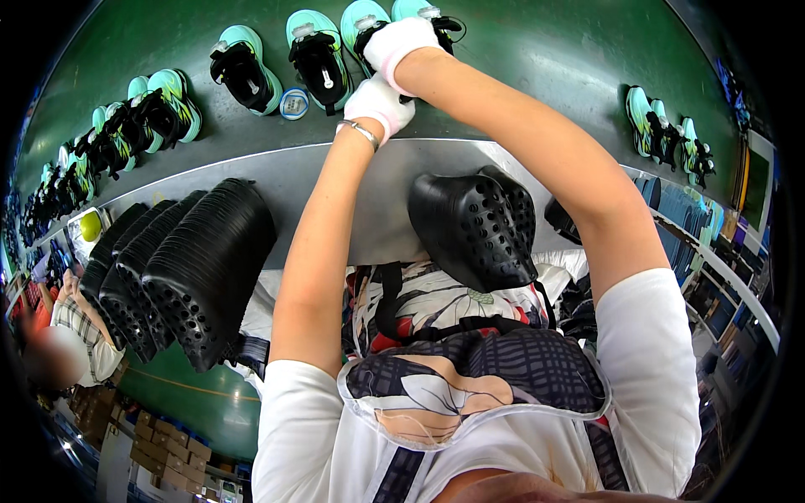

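Observation:
My left hand [379,106], in a white glove, is closed round the heel end of a mint-green and black sneaker [362,18]. Bent over the same shoe's opening is my right hand [404,46], gloved too, its fingers curled and whatever they hold hidden. Most of that shoe's body lies behind the gloves. Another sneaker [429,12] stands just to its right, partly covered by my right hand. To the left sit a sneaker [321,63] with a pale piece inside and one more sneaker [246,71]. Between those two is a small round blue-and-white tin [294,103].
A green belt [537,67] carries more sneakers at far left [172,105] and right [641,121]. On the grey ledge [335,243] nearer me are stacked black perforated moulded shells [210,260] and a smaller pile of shells [474,222]. Another person [84,335] is at lower left.

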A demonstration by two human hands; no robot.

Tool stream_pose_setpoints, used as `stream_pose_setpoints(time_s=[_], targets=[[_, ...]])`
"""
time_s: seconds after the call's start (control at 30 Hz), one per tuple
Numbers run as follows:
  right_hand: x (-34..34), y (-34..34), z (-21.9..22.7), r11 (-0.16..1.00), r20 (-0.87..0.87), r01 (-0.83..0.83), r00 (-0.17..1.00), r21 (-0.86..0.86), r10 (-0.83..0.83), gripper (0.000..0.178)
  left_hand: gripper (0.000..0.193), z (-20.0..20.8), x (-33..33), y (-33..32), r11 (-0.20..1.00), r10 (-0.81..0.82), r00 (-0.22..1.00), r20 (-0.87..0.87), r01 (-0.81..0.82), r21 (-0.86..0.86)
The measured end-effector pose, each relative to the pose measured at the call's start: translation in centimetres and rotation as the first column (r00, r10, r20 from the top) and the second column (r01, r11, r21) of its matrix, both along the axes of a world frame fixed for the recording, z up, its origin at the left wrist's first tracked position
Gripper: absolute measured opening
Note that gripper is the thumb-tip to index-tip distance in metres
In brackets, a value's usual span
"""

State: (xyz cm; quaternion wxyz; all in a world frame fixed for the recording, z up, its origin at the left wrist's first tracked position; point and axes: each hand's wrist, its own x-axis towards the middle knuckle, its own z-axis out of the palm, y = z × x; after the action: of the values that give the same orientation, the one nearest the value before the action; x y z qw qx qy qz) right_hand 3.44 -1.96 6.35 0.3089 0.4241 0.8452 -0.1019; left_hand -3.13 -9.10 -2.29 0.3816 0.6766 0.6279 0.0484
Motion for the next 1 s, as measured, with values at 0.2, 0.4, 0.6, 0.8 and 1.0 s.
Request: stream_pose_setpoints(time_s=[0.2, 0.4, 0.6, 0.8, 1.0], targets=[[-0.3, 0.8, -1.6, 0.999, -0.006, -0.038, 0.999, 0.020, 0.038, 0.025, 0.033, -1.3, -0.1, 1.2, 0.997, -0.001, 0.997, -0.076, -0.005, -0.078], [-0.6, 2.3, -3.4, 1.000, -0.061, -0.010, 0.998, 0.006, 0.010, 0.025, 0.026, -3.2, -0.4, 1.2, 0.992, -0.101, 0.987, -0.126, 0.110, 0.063], [0.0, 3.0, -3.5, 0.999, -0.156, -0.031, 0.988, -0.038, 0.024, 0.025, 0.028, -3.2, -1.0, 3.1, 0.982, -0.165, 0.969, -0.181, 0.179, 0.059], [3.5, -1.2, -2.1, 0.986, -0.471, 0.151, 0.867, -0.065, -0.163, 0.022, 0.033, -6.5, -3.3, 2.1, 0.989, -0.071, 0.988, -0.136, 0.087, 0.118], [22.6, -11.1, 2.8, 0.771, -0.612, 0.601, 0.696, 0.211, -0.375, 0.021, 0.038, -6.6, -3.3, 1.1, 0.947, -0.102, 0.985, -0.140, 0.139, 0.289]])
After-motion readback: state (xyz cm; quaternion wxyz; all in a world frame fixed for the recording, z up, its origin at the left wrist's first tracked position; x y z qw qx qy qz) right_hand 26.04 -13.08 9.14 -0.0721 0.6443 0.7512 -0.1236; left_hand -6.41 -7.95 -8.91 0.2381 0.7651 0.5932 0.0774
